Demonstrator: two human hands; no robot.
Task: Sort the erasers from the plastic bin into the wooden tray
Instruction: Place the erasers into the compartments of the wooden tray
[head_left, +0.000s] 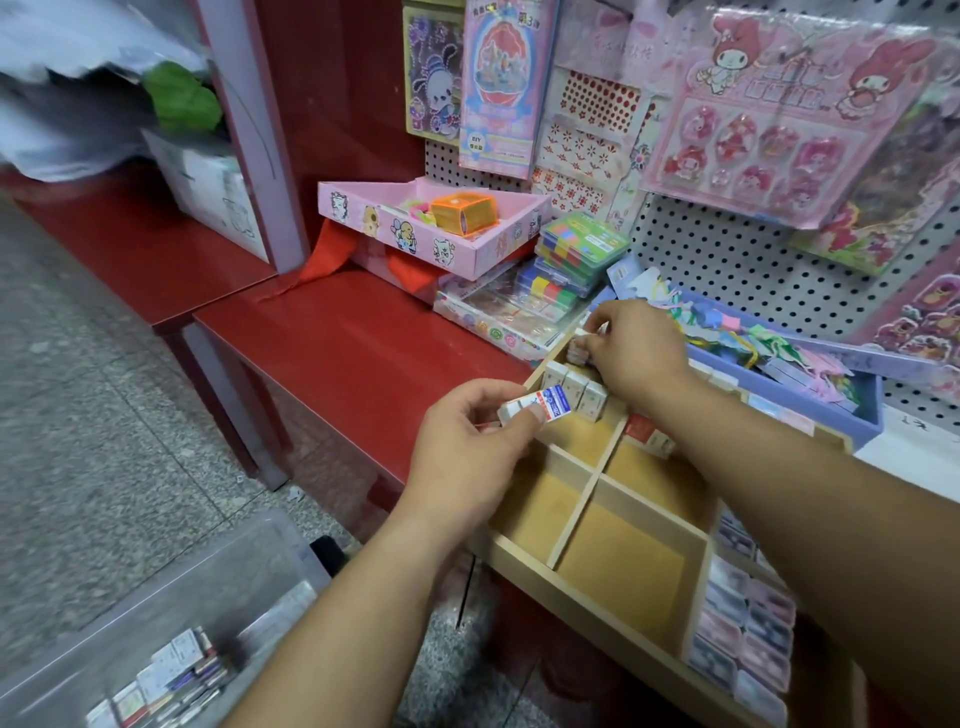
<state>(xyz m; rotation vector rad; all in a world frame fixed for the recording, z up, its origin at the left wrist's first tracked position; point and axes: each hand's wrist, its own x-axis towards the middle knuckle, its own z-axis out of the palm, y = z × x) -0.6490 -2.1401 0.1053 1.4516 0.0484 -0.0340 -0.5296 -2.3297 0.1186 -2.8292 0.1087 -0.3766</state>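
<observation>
The wooden tray (574, 517) with several compartments sits on the red shelf at centre right. My left hand (467, 441) pinches a white eraser with a blue and red sleeve (540, 408) just above the tray's left edge. My right hand (636, 345) reaches into the far left compartment and pinches a small white eraser (576, 351) there. A row of white erasers (576, 389) stands upright in that compartment. The clear plastic bin (156, 618) on the floor at bottom left holds several more erasers (171, 675).
A red and white box (647, 434) lies in a middle tray compartment. Pink and grey packets (743, 629) fill the tray's right column. A blue bin of trinkets (789, 364), stacked colourful boxes (566, 265) and a pink box (431, 223) crowd the shelf behind.
</observation>
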